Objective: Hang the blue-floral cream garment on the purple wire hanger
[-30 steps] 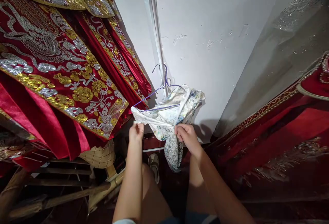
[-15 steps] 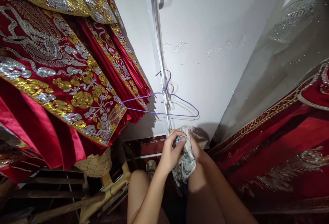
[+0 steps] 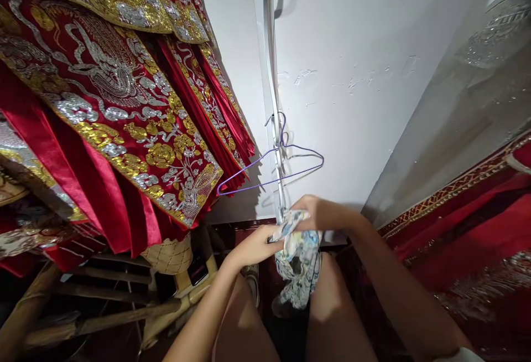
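Note:
A crumpled white cloth with a blue and green pattern (image 3: 299, 262) hangs between my hands, above my knees. My left hand (image 3: 259, 247) is closed on its left edge, fingers and thumb pinching the fabric. From the right, my right hand (image 3: 311, 212) reaches over the top of the cloth and grips it, its fingertips partly blurred. Just above both hands, a purple wire hanger (image 3: 265, 182) hangs by its hook in front of a white vertical strip (image 3: 269, 68) on the wall, touched by neither hand.
Red garments with gold and silver embroidery (image 3: 160, 154) hang at the left. Below them stand a bamboo frame (image 3: 120, 320) and a woven basket (image 3: 170, 257). A red beaded fabric (image 3: 464, 251) covers the right side, beside a grey glossy panel (image 3: 460, 96). The white wall (image 3: 352, 30) lies behind.
My right hand has moved up over the cloth and its forearm spreads wider. The cloth hangs more opened out. The hanger has tilted, its left end lower. The view has shifted left.

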Tool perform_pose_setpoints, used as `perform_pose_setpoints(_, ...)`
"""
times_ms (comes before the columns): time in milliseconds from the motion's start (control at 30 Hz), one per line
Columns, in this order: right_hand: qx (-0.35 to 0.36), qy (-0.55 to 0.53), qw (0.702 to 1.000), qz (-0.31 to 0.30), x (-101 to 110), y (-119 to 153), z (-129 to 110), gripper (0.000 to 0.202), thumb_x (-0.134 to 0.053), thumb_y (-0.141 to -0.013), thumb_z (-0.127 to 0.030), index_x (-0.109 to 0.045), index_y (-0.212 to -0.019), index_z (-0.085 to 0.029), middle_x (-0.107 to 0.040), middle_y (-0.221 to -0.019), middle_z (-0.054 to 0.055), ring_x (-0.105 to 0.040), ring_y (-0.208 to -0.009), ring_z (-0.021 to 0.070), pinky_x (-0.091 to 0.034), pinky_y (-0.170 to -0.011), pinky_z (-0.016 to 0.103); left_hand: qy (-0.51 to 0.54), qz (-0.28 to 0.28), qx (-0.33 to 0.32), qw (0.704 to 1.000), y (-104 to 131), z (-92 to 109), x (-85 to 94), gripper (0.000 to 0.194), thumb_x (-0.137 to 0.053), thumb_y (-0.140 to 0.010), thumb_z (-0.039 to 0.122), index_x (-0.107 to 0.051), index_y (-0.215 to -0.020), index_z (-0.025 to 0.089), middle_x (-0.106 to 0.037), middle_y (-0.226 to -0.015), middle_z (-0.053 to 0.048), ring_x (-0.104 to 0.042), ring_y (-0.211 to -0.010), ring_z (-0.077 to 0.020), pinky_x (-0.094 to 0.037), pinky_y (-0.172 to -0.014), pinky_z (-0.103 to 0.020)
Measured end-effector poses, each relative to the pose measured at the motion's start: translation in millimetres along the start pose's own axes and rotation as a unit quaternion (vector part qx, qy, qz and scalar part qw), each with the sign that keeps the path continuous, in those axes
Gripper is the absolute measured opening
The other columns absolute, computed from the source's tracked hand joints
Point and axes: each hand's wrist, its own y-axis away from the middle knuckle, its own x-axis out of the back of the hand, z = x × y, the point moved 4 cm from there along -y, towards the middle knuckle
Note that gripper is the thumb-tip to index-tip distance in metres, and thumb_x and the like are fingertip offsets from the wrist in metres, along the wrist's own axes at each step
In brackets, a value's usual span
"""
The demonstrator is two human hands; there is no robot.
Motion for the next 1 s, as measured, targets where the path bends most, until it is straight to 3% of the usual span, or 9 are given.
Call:
perform_pose_setpoints(67,0.009,0.013,0.994,0.106,26.9,-8.2,7.8,0.012,-0.061,-0.076,-0.016,-0.072,-0.076,-0.016,-0.07,-0.072,0.001,-0.061,-0.063,0.0146,-0.044,-0.055,0.023,-0.048,-0.029,0.049,0.997,8.8,-8.9,6.0,0.032,-0.054,-0.093,0.043,-0.067,-0.085,0.014,-0.067,-0.083,-0.002,-0.06,-0.079,-0.0195,-0.047,-0.075,-0.027)
perform_pose_setpoints(133,0.047,0.001,0.969,0.243,50.1,-19.5,24.2,0.031,-0.054,-0.073,-0.012,-0.075,-0.096,-0.017,-0.075,-0.097,0.005,-0.069,-0.089,0.0203,-0.052,-0.077,0.027,-0.129,-0.02,0.1,0.986,21.6,-12.2,22.2,0.038,-0.051,-0.095,0.048,-0.063,-0.082,0.015,-0.067,-0.082,-0.001,-0.059,-0.078,-0.0192,-0.044,-0.071,-0.025)
perform_pose_setpoints(200,0.094,-0.002,0.937,0.335,62.2,-32.9,44.8,0.051,-0.054,-0.072,-0.012,-0.072,-0.119,-0.02,-0.07,-0.125,0.007,-0.062,-0.119,0.0237,-0.046,-0.101,0.032,-0.227,-0.003,0.149,0.962,35.3,-8.7,42.2,0.038,-0.049,-0.096,0.048,-0.063,-0.082,0.016,-0.07,-0.085,-0.004,-0.062,-0.08,-0.0219,-0.042,-0.07,-0.026)
perform_pose_setpoints(300,0.089,0.01,0.942,0.324,61.1,-53.7,76.1,0.051,-0.051,-0.077,-0.016,-0.07,-0.124,-0.023,-0.069,-0.128,0.006,-0.061,-0.121,0.0231,-0.044,-0.105,0.034,-0.367,-0.006,0.218,0.904,52.3,4.9,67.4,0.03,-0.044,-0.098,0.038,-0.068,-0.091,0.02,-0.074,-0.093,-0.008,-0.067,-0.088,-0.0286,-0.043,-0.075,-0.033)
perform_pose_setpoints(400,0.058,0.037,0.952,0.3,56.2,-54.3,93.5,0.035,-0.049,-0.076,-0.017,-0.077,-0.096,-0.018,-0.075,-0.092,0.004,-0.067,-0.089,0.0218,-0.049,-0.082,0.03,-0.441,-0.026,0.273,0.854,61.8,18.0,82.9,0.028,-0.041,-0.097,0.026,-0.069,-0.096,0.021,-0.075,-0.099,-0.012,-0.068,-0.098,-0.0334,-0.044,-0.08,-0.039)
perform_pose_setpoints(500,0.051,0.045,0.944,0.324,55.9,-32.6,96.8,0.023,-0.051,-0.074,-0.02,-0.073,-0.079,-0.015,-0.068,-0.072,0.001,-0.062,-0.074,0.0193,-0.043,-0.068,0.026,-0.449,-0.008,0.301,0.841,61.0,24.0,92.3,0.025,-0.042,-0.094,0.023,-0.066,-0.093,0.019,-0.073,-0.1,-0.015,-0.069,-0.098,-0.0338,-0.047,-0.082,-0.041)
perform_pose_setpoints(700,-0.021,0.098,0.905,0.413,65.6,19.8,91.2,0.015,-0.052,-0.073,-0.023,-0.066,-0.072,-0.017,-0.062,-0.067,-0.001,-0.057,-0.072,0.0185,-0.039,-0.062,0.024,-0.43,0.136,0.141,0.882,38.9,35.3,94.4,0.016,-0.041,-0.091,0.02,-0.054,-0.081,0.02,-0.065,-0.11,-0.018,-0.062,-0.11,-0.0316,-0.049,-0.095,-0.044)
perform_pose_setpoints(867,-0.035,0.033,0.929,0.367,55.0,28.3,79.6,0.006,-0.05,-0.066,-0.021,-0.055,-0.063,-0.019,-0.051,-0.06,-0.003,-0.048,-0.063,0.0147,-0.034,-0.054,0.023,-0.421,0.242,0.045,0.873,19.4,55.0,98.7,0.012,-0.045,-0.087,0.022,-0.046,-0.075,0.022,-0.062,-0.103,-0.016,-0.059,-0.106,-0.0331,-0.049,-0.096,-0.048)
perform_pose_setpoints(1000,-0.027,0.003,0.942,0.336,23.5,25.8,65.2,0.01,-0.049,-0.068,-0.02,-0.059,-0.065,-0.02,-0.054,-0.06,-0.002,-0.05,-0.06,0.0153,-0.037,-0.053,0.024,-0.362,0.259,-0.058,0.894,-11.3,68.8,104.6,0.011,-0.046,-0.091,0.025,-0.055,-0.093,0.02,-0.065,-0.113,-0.012,-0.058,-0.11,-0.0288,-0.047,-0.099,-0.046)
